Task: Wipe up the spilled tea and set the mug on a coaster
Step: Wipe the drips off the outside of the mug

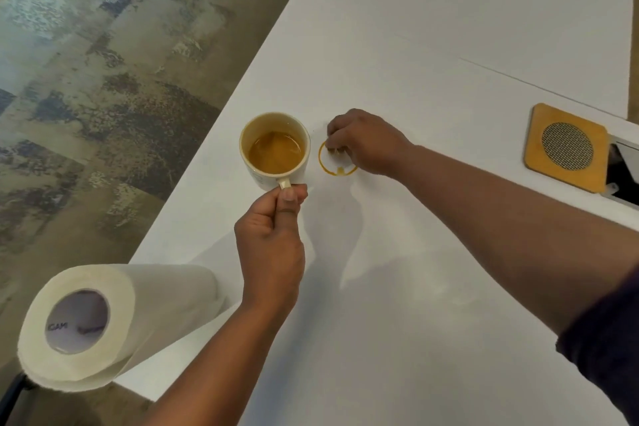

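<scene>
A cream mug (275,149) half full of amber tea is near the table's left edge. My left hand (273,239) pinches its handle from the near side. Just right of the mug, a thin brown ring of spilled tea (337,171) marks the white table (432,45). My right hand (363,142) rests on the ring's far side with its fingers curled down. A small pale bit, seemingly a scrap of paper, shows under the fingertips. A square wooden coaster (567,147) with a round mesh centre lies at the right, apart from both hands.
A roll of paper towel (114,318) lies on its side at the table's near left corner and overhangs the edge. A dark opening with a white flap (622,176) sits just right of the coaster. Patterned carpet (103,79) lies beyond the left edge.
</scene>
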A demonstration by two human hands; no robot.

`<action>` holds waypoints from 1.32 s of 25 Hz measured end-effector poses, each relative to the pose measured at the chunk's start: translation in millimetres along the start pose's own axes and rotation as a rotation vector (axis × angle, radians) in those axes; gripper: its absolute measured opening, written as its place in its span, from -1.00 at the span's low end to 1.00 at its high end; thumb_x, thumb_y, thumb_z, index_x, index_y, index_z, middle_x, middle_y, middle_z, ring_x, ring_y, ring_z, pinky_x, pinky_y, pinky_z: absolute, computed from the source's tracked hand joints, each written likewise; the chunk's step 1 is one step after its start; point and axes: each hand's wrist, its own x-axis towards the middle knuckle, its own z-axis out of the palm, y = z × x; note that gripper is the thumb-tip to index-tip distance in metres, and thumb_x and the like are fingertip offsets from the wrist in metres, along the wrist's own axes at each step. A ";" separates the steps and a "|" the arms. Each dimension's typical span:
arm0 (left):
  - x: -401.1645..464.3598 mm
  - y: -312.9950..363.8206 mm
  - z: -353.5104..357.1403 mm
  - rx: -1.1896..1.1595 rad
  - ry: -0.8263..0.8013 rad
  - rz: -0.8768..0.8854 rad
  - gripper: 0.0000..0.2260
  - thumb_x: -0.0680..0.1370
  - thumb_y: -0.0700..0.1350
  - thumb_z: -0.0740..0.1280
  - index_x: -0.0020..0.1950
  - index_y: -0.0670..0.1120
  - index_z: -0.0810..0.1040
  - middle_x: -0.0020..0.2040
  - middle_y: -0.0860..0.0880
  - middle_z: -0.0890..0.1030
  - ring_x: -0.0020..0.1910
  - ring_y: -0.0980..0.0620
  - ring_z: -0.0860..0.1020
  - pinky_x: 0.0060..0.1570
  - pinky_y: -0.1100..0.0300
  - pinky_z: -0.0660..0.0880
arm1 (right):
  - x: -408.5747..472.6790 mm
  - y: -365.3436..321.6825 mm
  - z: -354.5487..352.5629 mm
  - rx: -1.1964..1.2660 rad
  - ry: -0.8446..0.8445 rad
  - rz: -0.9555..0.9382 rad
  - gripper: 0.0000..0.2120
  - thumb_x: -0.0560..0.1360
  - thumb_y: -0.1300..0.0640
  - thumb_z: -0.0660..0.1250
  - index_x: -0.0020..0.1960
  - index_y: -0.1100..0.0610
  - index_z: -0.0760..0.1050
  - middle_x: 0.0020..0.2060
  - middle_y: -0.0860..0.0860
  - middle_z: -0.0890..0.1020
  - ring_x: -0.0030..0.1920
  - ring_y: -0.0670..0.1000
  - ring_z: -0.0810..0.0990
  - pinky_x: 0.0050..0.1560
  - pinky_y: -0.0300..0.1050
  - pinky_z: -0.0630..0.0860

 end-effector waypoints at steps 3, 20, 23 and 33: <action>-0.9 -3.5 -2.3 -0.005 -0.006 -0.013 -0.84 0.64 -0.05 0.31 0.05 0.07 0.70 0.00 0.11 0.74 0.10 0.13 0.66 0.22 0.21 0.57 | 16.9 6.0 -4.5 -0.089 -0.081 -0.139 -0.77 0.46 0.35 0.32 0.03 0.19 0.68 0.07 0.05 0.68 0.14 0.19 0.55 -0.02 0.05 0.54; 8.0 2.6 2.9 -0.074 -0.028 -0.005 -0.85 0.65 -0.10 0.32 0.03 0.04 0.70 -0.01 0.09 0.74 0.09 0.12 0.67 0.23 0.16 0.58 | -31.3 -32.4 14.2 0.285 0.149 0.693 -0.73 0.42 0.19 0.38 0.09 0.03 0.70 0.06 0.08 0.70 0.12 0.17 0.62 0.09 -0.02 0.53; 5.9 4.1 2.7 -0.067 -0.043 0.012 -0.86 0.62 -0.03 0.34 0.02 0.05 0.70 -0.06 0.14 0.74 0.05 0.13 0.67 0.13 0.24 0.58 | -22.6 -81.2 31.8 0.443 0.235 0.798 -0.81 0.39 0.20 0.40 -0.04 0.08 0.71 -0.09 0.05 0.73 -0.02 0.14 0.66 -0.01 -0.01 0.59; 9.1 1.9 -3.7 -0.043 -0.031 0.009 -0.81 0.56 0.07 0.31 0.06 0.09 0.69 0.01 0.10 0.74 0.11 0.09 0.66 0.26 0.07 0.57 | 8.5 -44.4 0.2 0.868 0.459 0.875 -0.65 0.46 0.40 0.23 -0.02 0.07 0.69 -0.11 -0.04 0.69 -0.32 -0.17 0.66 -0.25 -0.15 0.65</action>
